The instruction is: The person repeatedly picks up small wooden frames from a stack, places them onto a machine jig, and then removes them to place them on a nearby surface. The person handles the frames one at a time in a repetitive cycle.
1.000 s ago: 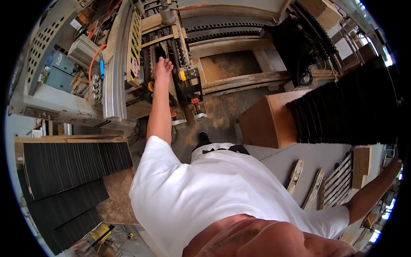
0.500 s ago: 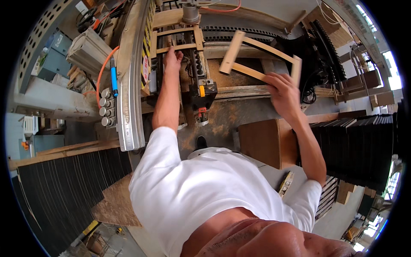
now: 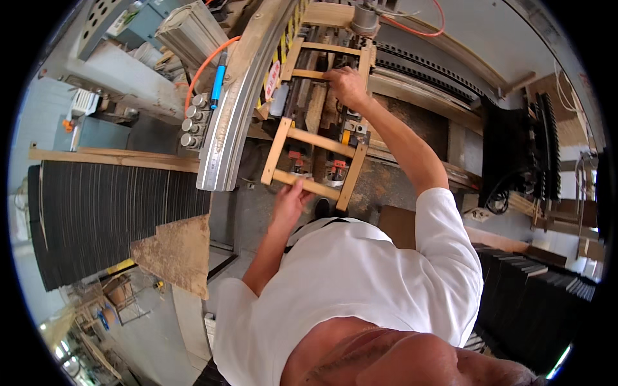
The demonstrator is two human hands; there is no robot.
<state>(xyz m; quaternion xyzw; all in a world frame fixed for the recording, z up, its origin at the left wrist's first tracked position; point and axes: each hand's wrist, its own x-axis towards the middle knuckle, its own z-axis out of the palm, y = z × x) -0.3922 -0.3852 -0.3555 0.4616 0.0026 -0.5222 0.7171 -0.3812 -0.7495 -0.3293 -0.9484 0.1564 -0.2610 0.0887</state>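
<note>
My left hand (image 3: 290, 204) pinches the near bar of a pale wooden frame (image 3: 278, 153), a rectangle of two posts and two crossbars. This frame is held in front of my body, over the near end of a machine. Farther off, a second wooden frame (image 3: 331, 49) of like shape sits in the machine bed (image 3: 315, 106). The fingers of my right hand (image 3: 346, 88) are closed at its near crossbar; the fingertips are partly hidden.
A metal rail (image 3: 222, 151) with round knobs (image 3: 195, 122) and a blue pen-like tool (image 3: 219, 83) runs along the left. Stacks of dark boards (image 3: 122, 219) stand at left and right. A black cable chain (image 3: 547, 148) is on the right. Sawdust covers the floor.
My left hand has come back from the machine toward my body, now with a frame in it. My right hand has swung left and forward to the frame in the machine. The view has turned.
</note>
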